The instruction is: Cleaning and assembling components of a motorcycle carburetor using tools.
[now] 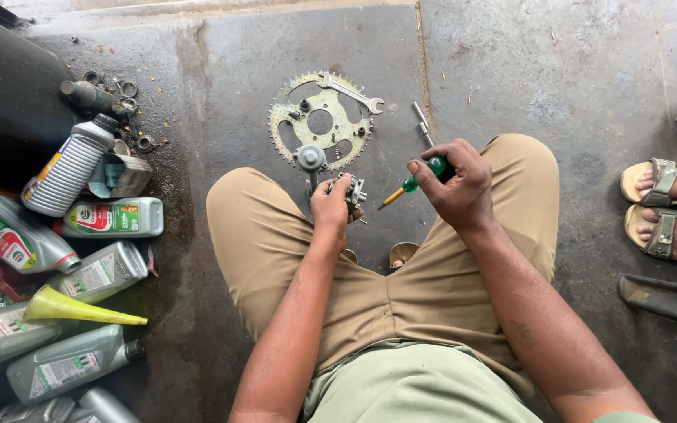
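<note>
Small, grey and knobbly, a cast-metal part (352, 192) is gripped in the closed left hand (331, 205), just above the knees of the squatting person. A screwdriver (415, 182) with a translucent green handle, a yellow collar and a thin dark shaft is clasped in the closed right hand (456, 184); its tip is angled down toward the left hand, and whether the tip touches the part cannot be told.

Just beyond the left hand, a flat toothed sprocket (321, 119) of dull, worn metal is laid on the rough, oil-stained concrete floor (511, 70). A shiny open-ended spanner (350, 92) is rested across its upper edge, and a round metal cap (310, 157) is set on its lower rim. A slim chrome socket tool (422, 124) is seen just above the right hand.

Well to the left of the left hand, grey plastic oil bottles (111, 217), one of them ribbed, are heaped around a smooth yellow funnel (80, 309). Well to the right of the right hand, another person's sandalled feet (667, 207) are seen.
</note>
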